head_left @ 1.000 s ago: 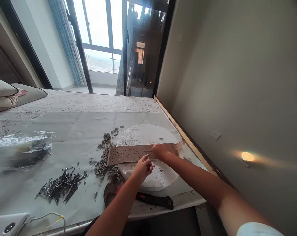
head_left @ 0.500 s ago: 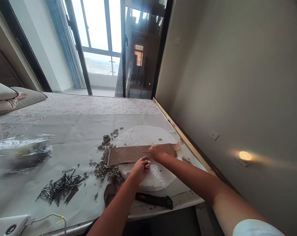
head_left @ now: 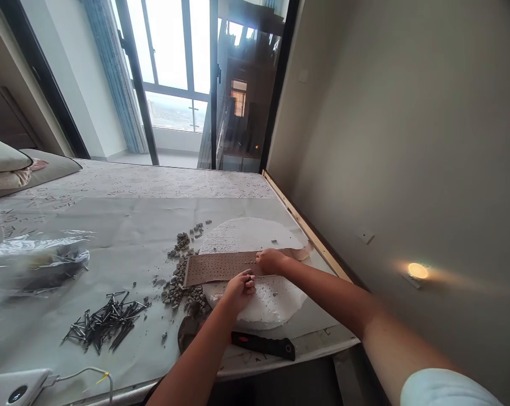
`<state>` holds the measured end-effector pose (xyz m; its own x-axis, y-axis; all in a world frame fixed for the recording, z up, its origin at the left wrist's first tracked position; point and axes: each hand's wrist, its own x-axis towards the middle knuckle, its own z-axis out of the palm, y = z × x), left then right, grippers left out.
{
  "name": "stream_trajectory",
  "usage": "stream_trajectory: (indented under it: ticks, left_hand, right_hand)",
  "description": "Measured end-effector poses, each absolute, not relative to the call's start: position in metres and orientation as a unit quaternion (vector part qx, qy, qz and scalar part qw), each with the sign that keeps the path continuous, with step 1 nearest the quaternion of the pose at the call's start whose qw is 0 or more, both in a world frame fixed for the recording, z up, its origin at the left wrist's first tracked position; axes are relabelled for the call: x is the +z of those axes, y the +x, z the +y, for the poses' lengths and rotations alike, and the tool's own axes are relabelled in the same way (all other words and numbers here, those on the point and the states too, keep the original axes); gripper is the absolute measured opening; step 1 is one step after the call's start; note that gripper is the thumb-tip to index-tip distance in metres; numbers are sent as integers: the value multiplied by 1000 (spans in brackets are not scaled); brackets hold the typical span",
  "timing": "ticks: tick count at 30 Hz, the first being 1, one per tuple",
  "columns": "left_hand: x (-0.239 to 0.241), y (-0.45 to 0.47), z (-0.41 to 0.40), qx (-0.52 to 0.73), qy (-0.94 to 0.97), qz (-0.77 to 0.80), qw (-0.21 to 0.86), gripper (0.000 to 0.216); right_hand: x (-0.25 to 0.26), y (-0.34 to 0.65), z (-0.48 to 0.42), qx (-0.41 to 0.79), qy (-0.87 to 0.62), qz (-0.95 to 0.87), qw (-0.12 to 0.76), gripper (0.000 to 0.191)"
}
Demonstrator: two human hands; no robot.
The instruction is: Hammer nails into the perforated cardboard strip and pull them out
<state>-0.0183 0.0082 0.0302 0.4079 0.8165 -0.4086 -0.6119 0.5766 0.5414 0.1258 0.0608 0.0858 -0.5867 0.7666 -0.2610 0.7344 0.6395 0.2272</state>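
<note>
A brown strip with rows of small holes [head_left: 216, 268] lies across a round white foam disc [head_left: 250, 232]. My right hand [head_left: 270, 261] is closed in a fist on the strip, right of the holes; whatever its fingers grip is hidden. Just below, at the strip's lower edge, my left hand [head_left: 241, 286] has its fingers curled together. A small dark bit shows at its fingertips, too small to name. Under my left forearm lies a tool with a black handle [head_left: 263, 345], its middle covered by the arm.
Grey gravel [head_left: 181, 279] is heaped left of the disc. A pile of dark nails [head_left: 106, 322] lies farther left, with a clear plastic bag [head_left: 47, 262] behind it. A white device with a cable [head_left: 20, 389] sits at the front left. A wooden rail [head_left: 305, 223] runs along the wall.
The view has shifted slightly. My right forearm sits a little lower, while both hands stay closed in nearly the same places at the strip.
</note>
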Motion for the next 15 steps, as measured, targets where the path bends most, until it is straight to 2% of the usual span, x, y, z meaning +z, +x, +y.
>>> stream_trajectory:
  ticks: [6, 15]
  left_hand:
    - [31, -18, 8, 433, 165, 343, 817, 24]
    - [31, -17, 10, 429, 169, 340, 820, 24]
  right_hand:
    - [87, 126, 64, 57, 453, 871, 180, 28]
    - [86, 101, 67, 20, 486, 833, 264, 28]
